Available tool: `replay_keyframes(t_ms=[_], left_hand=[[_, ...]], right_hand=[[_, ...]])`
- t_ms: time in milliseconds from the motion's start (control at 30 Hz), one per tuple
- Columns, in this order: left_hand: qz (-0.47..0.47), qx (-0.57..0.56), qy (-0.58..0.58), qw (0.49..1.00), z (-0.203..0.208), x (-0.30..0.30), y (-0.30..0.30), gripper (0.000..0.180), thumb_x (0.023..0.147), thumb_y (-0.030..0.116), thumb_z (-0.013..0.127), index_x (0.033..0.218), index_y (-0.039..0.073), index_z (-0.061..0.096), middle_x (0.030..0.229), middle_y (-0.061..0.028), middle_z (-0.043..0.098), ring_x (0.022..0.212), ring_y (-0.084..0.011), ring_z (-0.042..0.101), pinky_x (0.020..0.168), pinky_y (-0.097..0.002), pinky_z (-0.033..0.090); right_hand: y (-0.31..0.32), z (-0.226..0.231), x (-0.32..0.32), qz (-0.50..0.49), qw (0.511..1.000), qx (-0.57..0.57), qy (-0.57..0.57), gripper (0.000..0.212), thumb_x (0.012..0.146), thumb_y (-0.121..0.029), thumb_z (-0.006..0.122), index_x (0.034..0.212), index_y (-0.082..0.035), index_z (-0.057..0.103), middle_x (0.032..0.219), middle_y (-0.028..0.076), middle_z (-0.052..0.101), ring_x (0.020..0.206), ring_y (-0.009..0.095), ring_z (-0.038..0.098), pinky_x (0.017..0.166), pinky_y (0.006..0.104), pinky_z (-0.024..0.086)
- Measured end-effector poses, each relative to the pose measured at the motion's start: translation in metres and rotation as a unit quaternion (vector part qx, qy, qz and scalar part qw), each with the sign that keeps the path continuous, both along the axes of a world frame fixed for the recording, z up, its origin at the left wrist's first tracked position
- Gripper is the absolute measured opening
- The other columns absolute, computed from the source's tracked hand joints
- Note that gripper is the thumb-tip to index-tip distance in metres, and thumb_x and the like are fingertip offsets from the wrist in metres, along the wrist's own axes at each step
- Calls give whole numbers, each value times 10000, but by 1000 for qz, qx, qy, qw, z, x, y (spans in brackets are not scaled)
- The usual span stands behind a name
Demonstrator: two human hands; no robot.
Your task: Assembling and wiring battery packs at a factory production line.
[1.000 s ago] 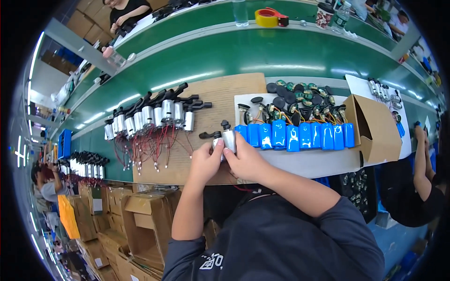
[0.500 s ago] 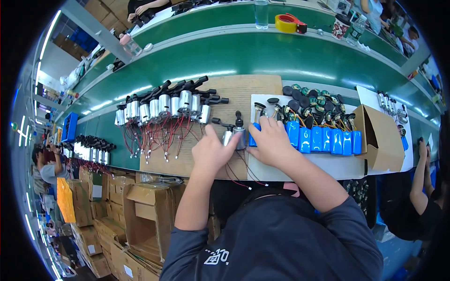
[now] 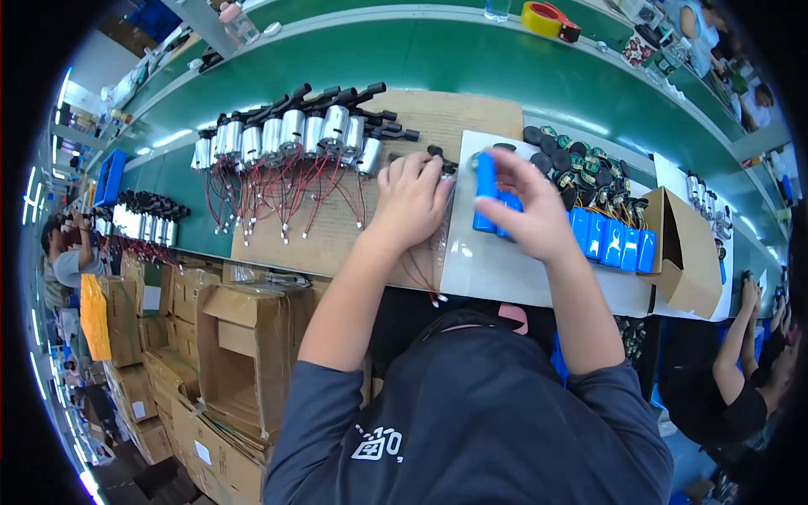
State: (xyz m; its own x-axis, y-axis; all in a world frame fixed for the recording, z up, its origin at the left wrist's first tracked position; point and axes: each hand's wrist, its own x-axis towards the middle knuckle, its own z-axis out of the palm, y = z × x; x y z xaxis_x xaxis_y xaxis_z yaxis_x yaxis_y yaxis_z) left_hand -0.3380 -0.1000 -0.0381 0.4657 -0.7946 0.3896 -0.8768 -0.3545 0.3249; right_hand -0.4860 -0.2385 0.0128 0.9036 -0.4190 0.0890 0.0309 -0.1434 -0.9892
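Note:
My left hand (image 3: 410,202) is bent over a silver motor with a black fitting (image 3: 435,151) on the cardboard sheet; the hand hides most of the motor, and red and black wires trail from under it. My right hand (image 3: 539,210) is closed on a blue battery pack (image 3: 486,178), raised on edge between thumb and fingers above the white sheet (image 3: 480,265). Blue battery packs (image 3: 613,242) stand in a row beside that hand, with wires and round black parts behind. Left of my left hand lies a group of silver motors (image 3: 292,129) with black fittings and red wires.
An open cardboard box (image 3: 694,261) stands right of the packs. More motors (image 3: 147,219) lie at the far left. Yellow tape (image 3: 541,18) sits on the rear ledge. Cartons (image 3: 244,353) are stacked below the bench at left. Other people work at both sides.
My right hand has lifted a blue battery pack and turned its palm inward. My left hand has moved from beside the motors to over them. The whole view has shifted.

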Motion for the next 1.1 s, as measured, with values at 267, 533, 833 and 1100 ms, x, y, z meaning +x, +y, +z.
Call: replay_keyframes(t_ms=[267,533,833,1100], left_hand=[[185,-33,-78,979,-14,-23,-37,383,905,243,544,1214,16,557,1207,-164,552,1161,-325,483,991,-530,332],[-4,-325,478,816,22,-26,49,302,1011,232,443,1129,-23,554,1069,-100,607,998,-206,584,926,-331,444],[203,-391,724,531,-5,-104,129,404,1033,341,375,1156,-12,527,905,-89,625,812,-170,615,751,-303,508],[24,-369,829,419,-20,-119,184,512,1032,449,295,1145,9,529,678,-83,536,460,-192,500,465,-319,456]], right_hand=[[11,22,-46,3,954,217,-207,766,793,-191,730,1409,47,342,1297,172,505,1174,334,564,1013,457,448],[38,-1,-45,-11,992,-16,-128,762,753,-206,757,1382,19,391,1287,175,510,1266,363,492,1031,483,417],[103,-17,-26,306,861,-385,-130,528,742,-154,765,1216,-26,570,1268,163,538,1203,325,523,990,451,441],[120,-29,-37,253,934,-82,240,358,912,-162,644,1188,49,557,832,143,663,664,206,681,583,298,550]])
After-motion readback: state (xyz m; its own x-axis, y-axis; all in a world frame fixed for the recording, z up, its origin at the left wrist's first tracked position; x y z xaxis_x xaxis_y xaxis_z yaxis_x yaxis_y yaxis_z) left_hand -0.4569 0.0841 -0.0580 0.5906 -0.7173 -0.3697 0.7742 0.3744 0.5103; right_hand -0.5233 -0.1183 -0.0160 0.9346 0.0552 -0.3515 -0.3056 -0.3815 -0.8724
